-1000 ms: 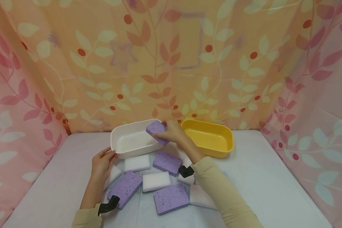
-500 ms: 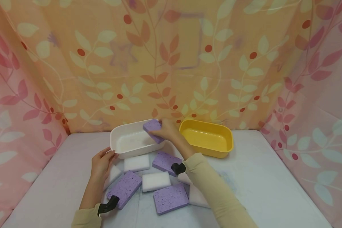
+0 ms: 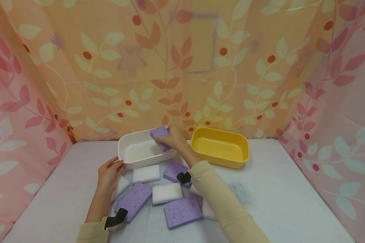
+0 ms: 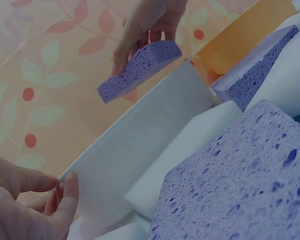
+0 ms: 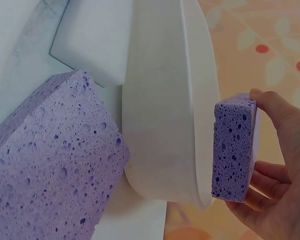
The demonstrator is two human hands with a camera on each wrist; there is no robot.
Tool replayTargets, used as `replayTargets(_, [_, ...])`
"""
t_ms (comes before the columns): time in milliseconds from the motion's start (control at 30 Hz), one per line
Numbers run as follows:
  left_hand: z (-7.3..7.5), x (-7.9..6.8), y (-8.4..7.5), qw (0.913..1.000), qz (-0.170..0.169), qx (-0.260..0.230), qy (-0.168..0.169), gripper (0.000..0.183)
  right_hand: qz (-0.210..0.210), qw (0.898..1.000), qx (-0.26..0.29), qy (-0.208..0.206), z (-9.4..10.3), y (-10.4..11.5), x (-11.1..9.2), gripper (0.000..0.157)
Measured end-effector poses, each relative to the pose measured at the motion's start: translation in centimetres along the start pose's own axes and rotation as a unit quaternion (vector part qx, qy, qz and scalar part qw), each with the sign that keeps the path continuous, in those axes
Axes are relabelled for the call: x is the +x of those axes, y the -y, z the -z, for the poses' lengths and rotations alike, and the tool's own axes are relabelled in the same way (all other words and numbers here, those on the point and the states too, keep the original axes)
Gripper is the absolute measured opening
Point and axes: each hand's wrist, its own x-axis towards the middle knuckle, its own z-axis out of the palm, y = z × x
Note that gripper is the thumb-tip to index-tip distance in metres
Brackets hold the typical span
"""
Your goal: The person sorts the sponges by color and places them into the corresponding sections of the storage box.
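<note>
Between thumb and fingers, my right hand grips a purple sponge above the right end of the white basin. The right wrist view shows this porous sponge beside the basin's rim, with the thumb on one face and the fingers on its far edge. At the basin's near left corner, my left hand pinches the rim; the left wrist view shows the thumb on the outer wall. Inside the basin, the visible floor holds nothing.
In front of the basin lie purple sponges and white sponges, some partly covered by the right forearm. A yellow basin stands right of the white one. Patterned curtains enclose the table's back and sides.
My right hand has moved left with the purple sponge, further over the white basin, and the forearm has swung left with it. The left hand stays at the rim.
</note>
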Motion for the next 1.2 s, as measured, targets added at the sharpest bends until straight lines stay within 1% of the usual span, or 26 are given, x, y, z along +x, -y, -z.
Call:
replayTargets(200, [0.1,0.1,-0.1,1.0,0.003,0.002,0.001,0.059,-0.02,1.0,-0.002,-0.011,-0.7,-0.1,0.2,0.065])
replayTargets(367, [0.1,0.0,-0.1,1.0,0.003,0.004,0.002,0.058,-0.027,0.999,-0.004,-0.032,-1.3,-0.2,0.2,0.058])
replayTargets(467, [0.1,-0.1,-0.2,1.0,0.001,0.005,0.0,0.058,-0.028,0.999,-0.019,-0.043,-1.8,-0.3,0.3,0.058])
replayTargets(600, [0.0,-0.2,-0.2,1.0,0.0,0.001,-0.002,0.058,-0.031,0.997,-0.045,-0.055,-2.4,-0.3,0.4,0.061])
replayTargets(733, [0.0,0.0,0.0,1.0,-0.005,-0.005,0.001,0.058,-0.034,0.995,-0.059,-0.069,-3.0,-0.2,0.3,0.063])
replayTargets(800, [0.0,0.1,0.1,1.0,-0.006,-0.004,0.003,0.058,-0.037,0.995,-0.06,-0.075,-3.2,-0.2,0.3,0.064])
replayTargets(967, [0.2,0.2,0.2,1.0,-0.002,0.001,0.002,0.058,-0.05,0.994,-0.057,-0.074,-3.5,0.0,0.0,0.067])
replayTargets(1100, [0.2,0.3,0.3,1.0,0.002,0.007,0.002,0.058,-0.045,0.994,-0.058,-0.078,-3.5,0.0,-0.2,0.07])
replayTargets(1200, [0.3,0.4,0.4,1.0,0.002,0.008,0.003,0.058,-0.038,0.995,-0.043,-0.083,-3.3,-0.1,-0.3,0.071])
